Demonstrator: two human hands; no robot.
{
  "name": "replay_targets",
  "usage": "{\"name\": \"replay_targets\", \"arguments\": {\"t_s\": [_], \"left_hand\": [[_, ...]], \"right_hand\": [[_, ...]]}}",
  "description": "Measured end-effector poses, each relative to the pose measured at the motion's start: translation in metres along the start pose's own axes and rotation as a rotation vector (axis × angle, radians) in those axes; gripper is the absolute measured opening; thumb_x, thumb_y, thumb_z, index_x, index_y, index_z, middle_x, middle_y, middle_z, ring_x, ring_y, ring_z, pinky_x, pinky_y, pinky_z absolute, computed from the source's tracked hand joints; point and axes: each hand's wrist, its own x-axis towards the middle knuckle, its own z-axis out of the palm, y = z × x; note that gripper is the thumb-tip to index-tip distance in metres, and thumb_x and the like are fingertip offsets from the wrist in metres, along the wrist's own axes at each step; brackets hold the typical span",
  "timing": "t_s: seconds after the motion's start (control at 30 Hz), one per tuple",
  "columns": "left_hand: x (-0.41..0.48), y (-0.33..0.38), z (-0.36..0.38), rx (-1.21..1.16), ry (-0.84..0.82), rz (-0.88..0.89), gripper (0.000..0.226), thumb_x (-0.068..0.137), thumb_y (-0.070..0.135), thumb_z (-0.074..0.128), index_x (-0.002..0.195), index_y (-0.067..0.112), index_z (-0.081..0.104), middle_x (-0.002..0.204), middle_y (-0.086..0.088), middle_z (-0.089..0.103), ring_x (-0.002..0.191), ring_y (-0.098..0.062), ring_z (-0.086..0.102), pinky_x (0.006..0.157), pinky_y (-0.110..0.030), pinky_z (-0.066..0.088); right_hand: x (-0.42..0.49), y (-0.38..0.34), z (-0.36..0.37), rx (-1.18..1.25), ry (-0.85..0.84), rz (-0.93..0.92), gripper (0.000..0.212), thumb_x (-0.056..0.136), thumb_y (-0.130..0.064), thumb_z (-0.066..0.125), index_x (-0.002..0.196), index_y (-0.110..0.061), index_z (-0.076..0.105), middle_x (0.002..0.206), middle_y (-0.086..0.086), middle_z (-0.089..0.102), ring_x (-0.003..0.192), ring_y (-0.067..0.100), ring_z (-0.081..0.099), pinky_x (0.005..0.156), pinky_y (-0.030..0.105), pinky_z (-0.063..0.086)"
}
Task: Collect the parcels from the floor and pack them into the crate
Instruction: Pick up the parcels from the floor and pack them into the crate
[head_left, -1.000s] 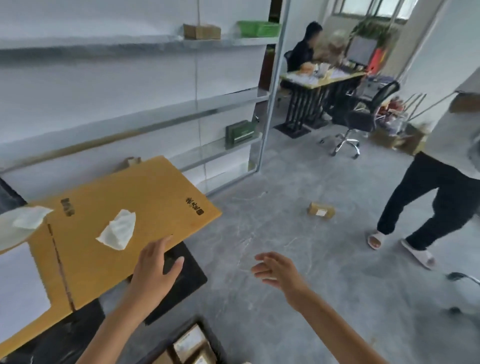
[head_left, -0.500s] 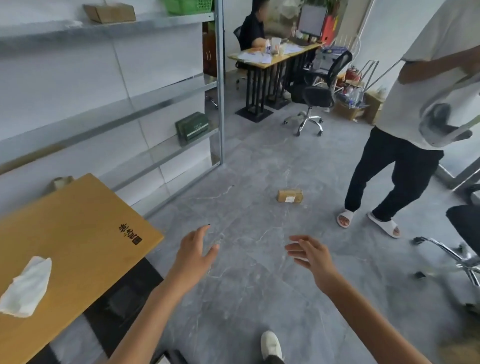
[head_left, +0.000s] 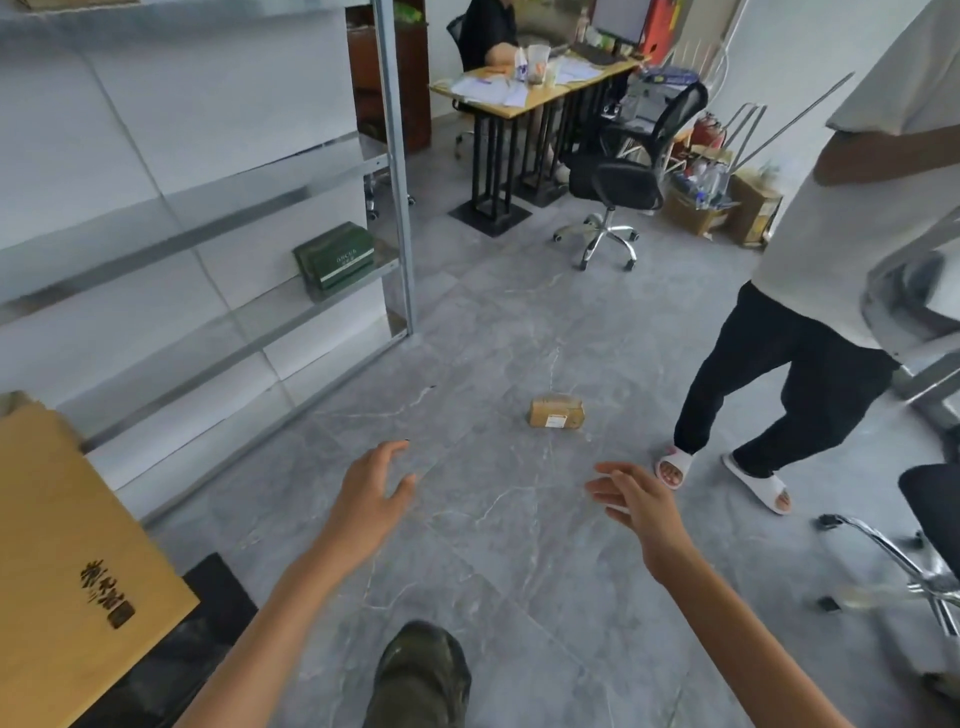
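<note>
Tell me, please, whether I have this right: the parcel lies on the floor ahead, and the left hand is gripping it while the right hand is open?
Not quite. The head view shows the left hand open and empty, short of the parcel and not touching it. The rest holds: the parcel lies on the floor ahead, and the right hand is open.

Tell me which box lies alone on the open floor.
The small brown cardboard parcel with a white label, on the grey tiles ahead. The dark green box sits on a metal shelf; the cardboard cartons stand far back among clutter.
</note>
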Motion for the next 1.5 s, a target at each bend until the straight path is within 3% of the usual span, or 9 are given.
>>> {"name": "replay_targets", "arguments": {"t_s": [0.33,0.6,0.77,0.9,1.0,1.1,1.3,1.4,1.5], "left_hand": [[0.229,-0.025,-0.026,0.020,-0.040,0.033,0.033,0.089,0.010,0.057,0.122,0.007,0.054,0.124,-0.006,0.058,0.119,-0.021,0.052,0.099,-0.024,0.033],[0.420,0.010,-0.002,0.021,-0.298,0.109,0.027,0.090,0.013,0.055,0.117,0.009,0.055,0.120,-0.006,0.059,0.109,-0.014,0.054,0.086,-0.013,0.033],[0.519,0.032,0.047,0.087,-0.557,0.094,0.027,0.093,0.026,0.049,0.119,0.019,0.051,0.122,0.000,0.055,0.108,-0.017,0.056,0.091,-0.032,0.048],[0.588,0.036,0.085,0.135,-0.634,0.065,0.026,0.094,0.025,0.047,0.119,0.018,0.051,0.123,0.000,0.056,0.110,-0.016,0.054,0.094,-0.030,0.044],[0.633,0.026,0.109,0.189,-0.720,0.001,0.024,0.095,0.027,0.045,0.117,0.017,0.051,0.120,-0.002,0.057,0.107,-0.017,0.055,0.094,-0.031,0.044],[0.680,0.006,0.135,0.221,-0.749,0.011,0.024,0.095,0.029,0.045,0.116,0.019,0.050,0.120,0.001,0.057,0.106,-0.016,0.055,0.092,-0.031,0.045],[0.766,-0.087,0.198,0.420,-0.910,0.171,0.021,0.095,0.030,0.042,0.113,0.023,0.049,0.114,0.002,0.055,0.106,-0.017,0.054,0.088,-0.030,0.043],[0.820,-0.167,0.245,0.628,-1.012,0.308,0.025,0.095,0.030,0.038,0.118,0.025,0.047,0.120,0.003,0.052,0.112,-0.017,0.052,0.092,-0.030,0.042],[0.869,-0.246,0.309,0.701,-1.065,0.376,0.026,0.097,0.028,0.035,0.122,0.025,0.043,0.124,0.006,0.050,0.116,-0.013,0.047,0.095,-0.027,0.038]], "right_hand": [[0.181,-0.069,0.075,0.034,0.051,0.088,0.025,0.100,-0.009,0.038,0.104,-0.007,0.063,0.096,0.013,0.069,0.092,0.026,0.063,0.091,0.040,0.046],[0.300,-0.112,0.114,0.028,0.120,0.207,0.023,0.100,-0.010,0.040,0.105,-0.007,0.062,0.098,0.014,0.069,0.094,0.029,0.064,0.094,0.042,0.047],[0.387,-0.100,0.118,-0.083,0.109,0.294,0.020,0.099,-0.013,0.044,0.099,-0.012,0.064,0.090,0.007,0.071,0.088,0.023,0.066,0.079,0.030,0.051],[0.472,-0.081,0.112,-0.241,0.081,0.356,0.019,0.098,-0.011,0.045,0.097,-0.011,0.064,0.086,0.006,0.070,0.080,0.017,0.066,0.062,0.017,0.046],[0.527,-0.069,0.113,-0.442,0.037,0.416,0.015,0.096,-0.011,0.048,0.096,-0.013,0.062,0.085,0.003,0.068,0.076,0.014,0.063,0.064,0.017,0.050],[0.588,-0.054,0.118,-0.579,-0.049,0.478,0.011,0.094,-0.012,0.050,0.093,-0.019,0.059,0.093,0.004,0.066,0.081,0.015,0.061,0.069,0.020,0.049],[0.713,0.021,0.141,-0.935,-0.279,0.458,0.022,0.093,-0.023,0.054,0.115,-0.019,0.056,0.118,0.003,0.062,0.096,0.014,0.058,0.078,0.016,0.040],[0.787,0.095,0.155,-1.117,-0.367,0.404,0.033,0.094,-0.026,0.054,0.126,-0.020,0.047,0.129,0.003,0.054,0.112,0.019,0.055,0.093,0.025,0.044],[0.873,0.180,0.167,-1.374,-0.440,0.321,0.059,0.090,-0.023,0.058,0.141,-0.018,0.030,0.143,0.011,0.037,0.129,0.030,0.040,0.100,0.040,0.041]]}}
